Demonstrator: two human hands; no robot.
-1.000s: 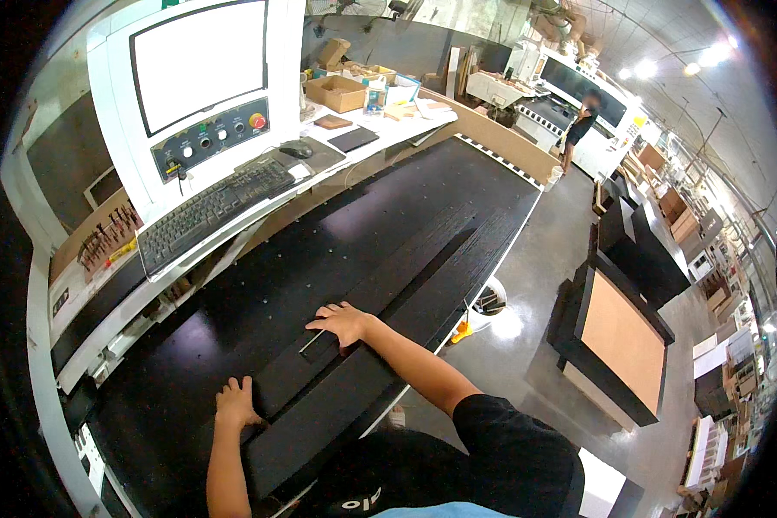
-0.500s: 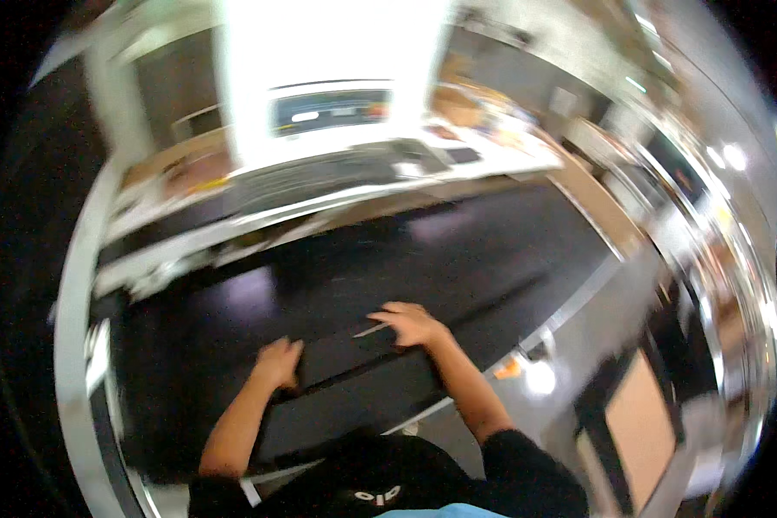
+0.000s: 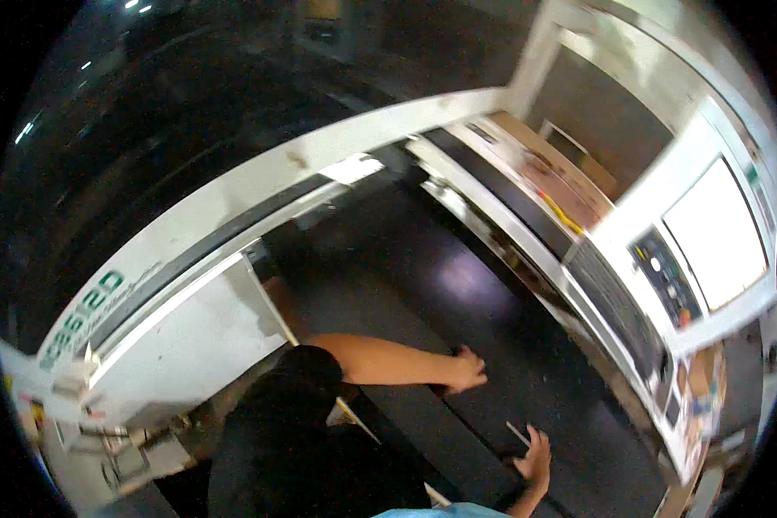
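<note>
My left hand [image 3: 466, 371] lies at the edge of a long black panel [image 3: 397, 302], its fingers bent over the edge and partly hidden. My right hand [image 3: 535, 457] is nearer to me along the same panel. A thin pale stick [image 3: 517, 432] juts out from between its fingers; what kind of tool it is cannot be made out. A narrow dark gap runs beside both hands, between the panel and the wide black surface [image 3: 570, 388] beyond it.
A long white machine beam [image 3: 233, 164] arches across the far left. Right of the black surface stands a white console with a bright screen [image 3: 716, 233] and a keyboard [image 3: 617, 298]. A yellow-handled item [image 3: 561, 211] lies on its ledge. A white panel [image 3: 190, 337] is at left.
My view has swung to the left, so the console now sits at the right and the white beam shows. Both hands stay by the panel's edge, the stick still in my right hand.
</note>
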